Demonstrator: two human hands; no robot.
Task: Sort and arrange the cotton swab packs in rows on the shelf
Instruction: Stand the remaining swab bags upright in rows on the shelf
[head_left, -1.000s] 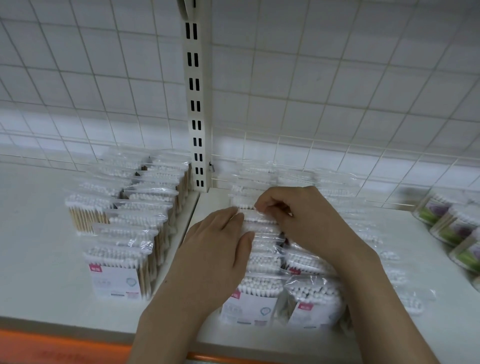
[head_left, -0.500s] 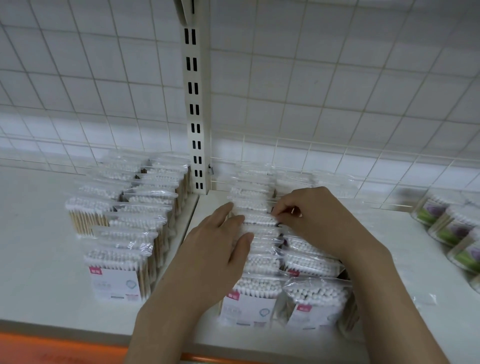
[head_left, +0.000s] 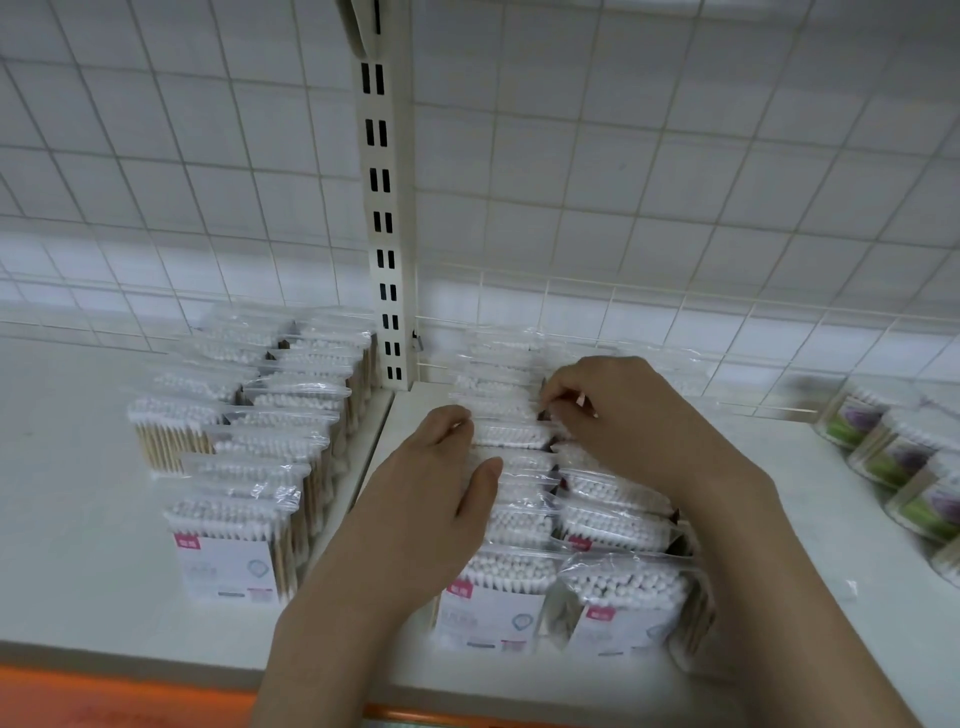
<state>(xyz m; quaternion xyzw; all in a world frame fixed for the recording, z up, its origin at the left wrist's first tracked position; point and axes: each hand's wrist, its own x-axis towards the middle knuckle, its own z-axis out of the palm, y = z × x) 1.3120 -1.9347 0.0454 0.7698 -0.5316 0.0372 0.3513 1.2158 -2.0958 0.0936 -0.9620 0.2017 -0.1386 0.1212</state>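
Clear packs of white-tipped cotton swabs (head_left: 511, 577) stand upright in two rows running front to back on the right shelf section. My left hand (head_left: 436, 483) lies flat against the left side of the left row, fingers apart, thumb resting on the pack tops. My right hand (head_left: 618, 415) is over the middle of the rows, its fingertips pinching the top edge of a pack (head_left: 511, 434) partway back. Another block of the same packs (head_left: 244, 457) stands in two rows on the left shelf section.
A slotted white upright post (head_left: 387, 260) divides the two shelf sections, with a wire grid back panel (head_left: 623, 182) behind. Round swab tubs with green and purple labels (head_left: 893, 457) lie at the right edge. An orange strip (head_left: 104, 696) runs below the shelf front.
My right hand has shifted right and farther back along the rows, fingertips now pinching at a pack top. My left hand has slid slightly back along the left row.
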